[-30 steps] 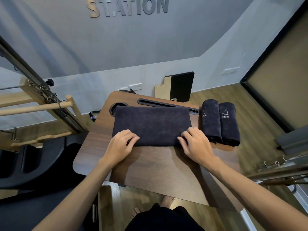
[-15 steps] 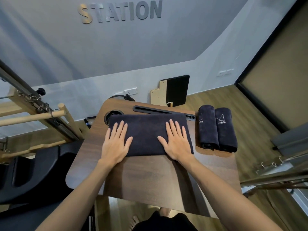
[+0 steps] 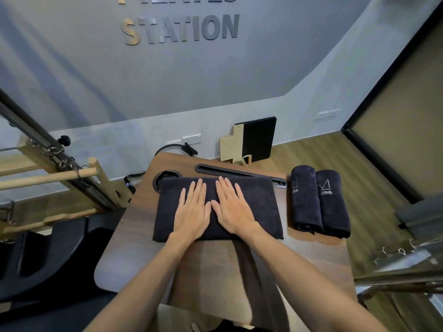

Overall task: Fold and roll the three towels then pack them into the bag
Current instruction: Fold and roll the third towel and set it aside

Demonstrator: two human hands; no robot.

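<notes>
Folded dark towel (image 3: pixel 254 207) lying flat across the far half of the wooden lap table (image 3: pixel 143 248), its left far corner overlapping the cup recess (image 3: pixel 165 176). Left hand (image 3: pixel 193 212) and right hand (image 3: pixel 233 209) rest flat on its centre, fingers straight, thumbs touching. Two rolled towels (image 3: pixel 320 202) lie side by side at the table's right edge; the near half is bare wood.
</notes>
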